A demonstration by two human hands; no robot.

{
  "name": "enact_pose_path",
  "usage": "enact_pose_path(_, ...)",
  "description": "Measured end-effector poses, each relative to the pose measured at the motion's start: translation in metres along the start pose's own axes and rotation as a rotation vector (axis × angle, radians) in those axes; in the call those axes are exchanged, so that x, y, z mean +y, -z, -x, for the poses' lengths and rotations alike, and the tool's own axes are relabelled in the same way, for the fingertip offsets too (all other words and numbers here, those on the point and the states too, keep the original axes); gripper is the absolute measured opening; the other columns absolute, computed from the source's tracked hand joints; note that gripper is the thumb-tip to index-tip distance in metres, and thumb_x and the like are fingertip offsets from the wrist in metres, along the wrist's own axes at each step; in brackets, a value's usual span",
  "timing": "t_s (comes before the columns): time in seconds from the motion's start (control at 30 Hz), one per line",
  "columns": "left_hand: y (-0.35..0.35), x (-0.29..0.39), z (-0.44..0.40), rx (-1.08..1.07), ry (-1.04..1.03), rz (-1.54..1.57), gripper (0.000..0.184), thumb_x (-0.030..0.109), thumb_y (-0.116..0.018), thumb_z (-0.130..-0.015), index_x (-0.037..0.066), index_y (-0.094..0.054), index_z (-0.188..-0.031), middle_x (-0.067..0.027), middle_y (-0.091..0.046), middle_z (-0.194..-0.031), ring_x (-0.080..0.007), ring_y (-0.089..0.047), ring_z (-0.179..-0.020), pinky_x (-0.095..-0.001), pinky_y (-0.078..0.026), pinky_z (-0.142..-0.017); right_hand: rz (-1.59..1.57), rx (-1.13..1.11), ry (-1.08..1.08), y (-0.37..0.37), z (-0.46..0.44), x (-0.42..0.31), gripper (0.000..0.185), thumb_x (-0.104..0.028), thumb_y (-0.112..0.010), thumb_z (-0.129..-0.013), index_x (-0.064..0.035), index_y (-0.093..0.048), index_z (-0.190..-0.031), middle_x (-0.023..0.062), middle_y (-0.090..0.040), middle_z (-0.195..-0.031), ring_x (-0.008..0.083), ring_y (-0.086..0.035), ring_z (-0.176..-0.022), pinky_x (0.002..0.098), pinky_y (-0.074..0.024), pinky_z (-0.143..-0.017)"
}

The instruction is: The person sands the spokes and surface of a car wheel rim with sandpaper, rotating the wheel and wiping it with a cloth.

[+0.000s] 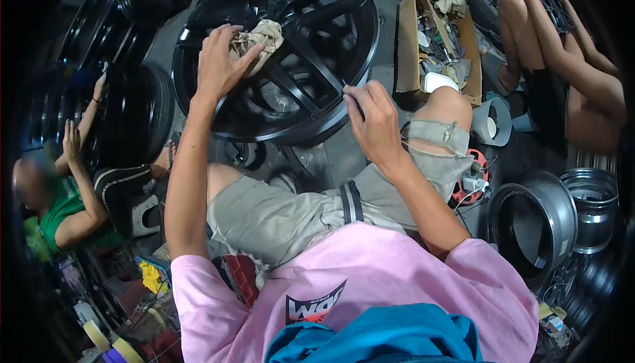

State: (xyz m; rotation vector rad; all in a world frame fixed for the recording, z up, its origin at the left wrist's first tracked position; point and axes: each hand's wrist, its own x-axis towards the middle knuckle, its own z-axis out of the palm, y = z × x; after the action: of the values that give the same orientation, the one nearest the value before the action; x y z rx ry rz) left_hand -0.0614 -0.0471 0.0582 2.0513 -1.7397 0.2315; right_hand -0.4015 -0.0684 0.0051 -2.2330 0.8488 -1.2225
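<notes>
Gray flr [157, 48], box [407, 45] nr wheel [314, 65]. Rag [270, 34] on wheel, clamped in L hand [220, 60]; R hand [375, 119] nr wheel, can't tell grip.

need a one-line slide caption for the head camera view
Left hand holding a crumpled cloth against a black wheel rim, right hand near its edge.

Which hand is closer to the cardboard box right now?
Right. The right hand is left of the cardboard box and slightly nearer the person; the left hand is much farther left, with a rag at the black wheel.
</notes>
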Motion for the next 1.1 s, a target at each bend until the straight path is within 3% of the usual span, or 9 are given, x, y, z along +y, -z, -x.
enact_pose_path(0.17, -0.007, 0.007, 0.011, 0.113, -0.028, 0.019, 0.058, 0.048, -0.086, -0.088, 0.005, -0.074, -0.125, -0.0217, -0.062, -0.144, -0.0419, -0.057, -0.134, -0.0520, -0.047, -0.111, 0.063, -0.084, -0.067, 0.004, -0.002, -0.012, 0.012, 0.002, -0.071, -0.094, 0.0044, -0.071, -0.106, 0.0178, -0.063, -0.099, 0.0393, -0.065, -0.096, 0.0499, -0.0533, -0.085)
enact_pose_path(0.3, 0.011, 0.044, 0.024, 0.183, -0.110, 0.038, 0.053, 0.038, -0.089, -0.086, 0.005, -0.074, -0.123, -0.0188, -0.064, -0.138, -0.0395, -0.058, -0.128, -0.0494, -0.049, -0.108, 0.066, -0.103, -0.075, 0.009, -0.003, -0.011, 0.012, 0.002, -0.071, -0.094, 0.0046, -0.070, -0.105, 0.0180, -0.062, -0.098, 0.0401, -0.065, -0.097, 0.0501, -0.0534, -0.084)
enact_pose_path(0.47, 0.017, 0.091, 0.062, 0.061, -0.204, 0.266, 0.040, 0.031, -0.089, -0.086, 0.001, -0.074, -0.109, -0.0141, -0.068, -0.117, -0.0348, -0.065, -0.112, -0.0447, -0.052, -0.098, 0.073, -0.121, -0.046, 0.000, -0.019, -0.008, 0.010, -0.002, -0.073, -0.096, 0.0036, -0.072, -0.104, 0.0197, -0.063, -0.095, 0.0424, -0.067, -0.090, 0.0491, -0.0537, -0.080)
enact_pose_path(0.53, 0.020, 0.101, 0.082, -0.054, -0.164, 0.276, 0.037, 0.024, -0.088, -0.087, 0.002, -0.073, -0.112, -0.0139, -0.068, -0.120, -0.0339, -0.066, -0.115, -0.0429, -0.052, -0.100, 0.103, -0.147, -0.040, 0.006, -0.020, -0.012, 0.010, -0.002, -0.073, -0.095, 0.0038, -0.073, -0.103, 0.0196, -0.064, -0.095, 0.0421, -0.067, -0.091, 0.0491, -0.0539, -0.080)
enact_pose_path(0.6, 0.023, 0.104, 0.099, -0.141, -0.127, 0.278, 0.040, 0.026, -0.088, -0.087, 0.001, -0.071, -0.114, -0.0145, -0.068, -0.119, -0.0347, -0.067, -0.112, -0.0430, -0.054, -0.096, 0.131, -0.167, -0.027, 0.015, -0.018, -0.012, 0.009, -0.002, -0.073, -0.095, 0.0041, -0.073, -0.101, 0.0195, -0.064, -0.096, 0.0418, -0.068, -0.091, 0.0491, -0.0542, -0.080)
enact_pose_path(0.67, 0.022, 0.103, 0.116, -0.193, -0.099, 0.282, 0.042, 0.027, -0.087, -0.087, 0.001, -0.071, -0.116, -0.0147, -0.068, -0.119, -0.0352, -0.067, -0.112, -0.0433, -0.054, -0.097, 0.170, -0.392, -0.157, 0.031, -0.007, -0.012, 0.006, 0.000, -0.073, -0.094, 0.0055, -0.071, -0.096, 0.0194, -0.063, -0.096, 0.0422, -0.067, -0.093, 0.0503, -0.0543, -0.083)
enact_pose_path(0.7, 0.019, 0.101, 0.126, -0.232, -0.069, 0.270, 0.051, 0.032, -0.088, -0.086, 0.002, -0.069, -0.123, -0.0155, -0.070, -0.123, -0.0359, -0.067, -0.115, -0.0446, -0.054, -0.100, 0.169, -0.398, -0.153, 0.035, -0.004, -0.011, 0.006, 0.000, -0.073, -0.094, 0.0055, -0.071, -0.096, 0.0194, -0.063, -0.096, 0.0422, -0.067, -0.093, 0.0503, -0.0543, -0.083)
enact_pose_path(0.87, 0.004, 0.101, 0.153, -0.227, -0.074, 0.144, 0.069, 0.041, -0.090, -0.083, 0.002, -0.065, -0.135, -0.0170, -0.072, -0.127, -0.0371, -0.067, -0.118, -0.0467, -0.051, -0.104, -0.088, -0.255, -0.105, 0.026, -0.005, -0.022, 0.018, -0.002, -0.078, -0.094, 0.0033, -0.078, -0.111, 0.0158, -0.064, -0.089, 0.0352, -0.068, -0.079, 0.0407, -0.0541, -0.074)
enact_pose_path(1.1, 0.006, 0.108, 0.154, -0.224, -0.093, 0.181, 0.075, 0.031, -0.090, -0.082, 0.000, -0.058, -0.142, -0.0190, -0.067, -0.136, -0.0378, -0.063, -0.125, -0.0473, -0.048, -0.110, -0.061, -0.219, 0.097, -0.017, -0.001, -0.032, 0.020, 0.001, -0.079, -0.089, 0.0024, -0.077, -0.110, 0.0133, -0.063, -0.089, 0.0321, -0.067, -0.084, 0.0432, -0.0551, -0.076)
